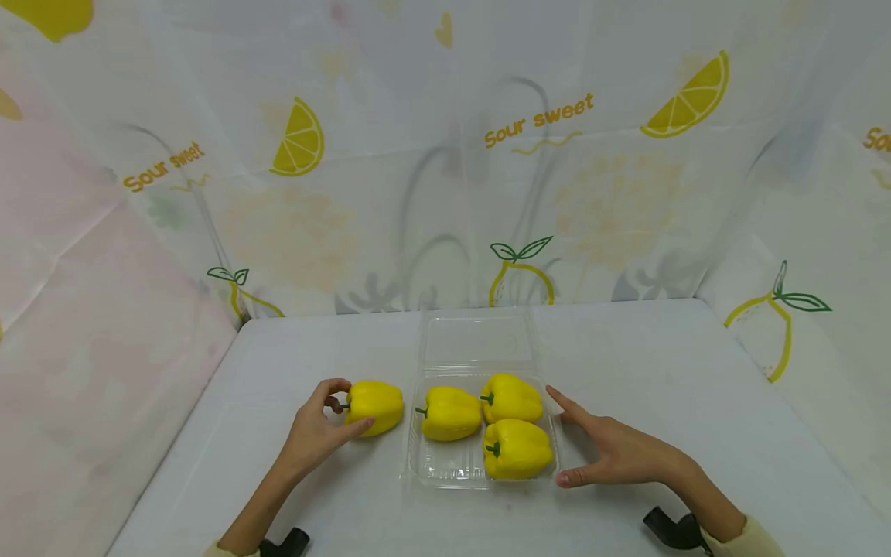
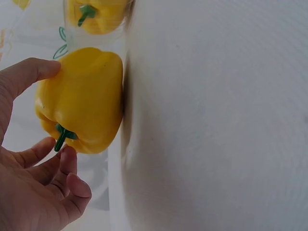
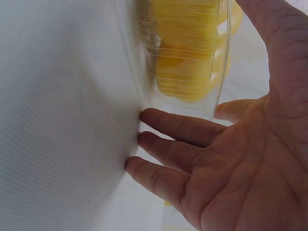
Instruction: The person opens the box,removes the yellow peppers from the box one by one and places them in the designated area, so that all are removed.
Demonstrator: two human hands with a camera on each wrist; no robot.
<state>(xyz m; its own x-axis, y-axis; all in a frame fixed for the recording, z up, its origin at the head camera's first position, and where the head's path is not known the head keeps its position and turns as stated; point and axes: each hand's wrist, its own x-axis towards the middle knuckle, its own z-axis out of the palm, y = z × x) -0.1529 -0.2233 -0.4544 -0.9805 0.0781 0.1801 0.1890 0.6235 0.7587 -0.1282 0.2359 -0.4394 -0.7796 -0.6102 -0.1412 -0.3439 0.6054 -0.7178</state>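
Note:
My left hand [image 1: 316,425] is at a yellow bell pepper [image 1: 376,407] lying on the table left of a clear plastic clamshell box [image 1: 445,468]. The thumb lies along the pepper's near side and the fingers curl round its stem end, as the left wrist view shows up close. Inside the box's base sit three more yellow peppers, one on the left [image 1: 451,414], one at the back right [image 1: 513,398] and one at the front right [image 1: 518,450]. Beside the box's right wall my right hand [image 1: 616,449] is spread with its fingers extended, fingertips down by the table in the right wrist view.
The box's transparent lid [image 1: 480,340] lies folded back toward the rear of the white table [image 1: 334,518]. A lemon-printed curtain [image 1: 445,170] hangs behind the table and along its sides. Black wrist-camera mounts [image 1: 675,530] show by the forearms.

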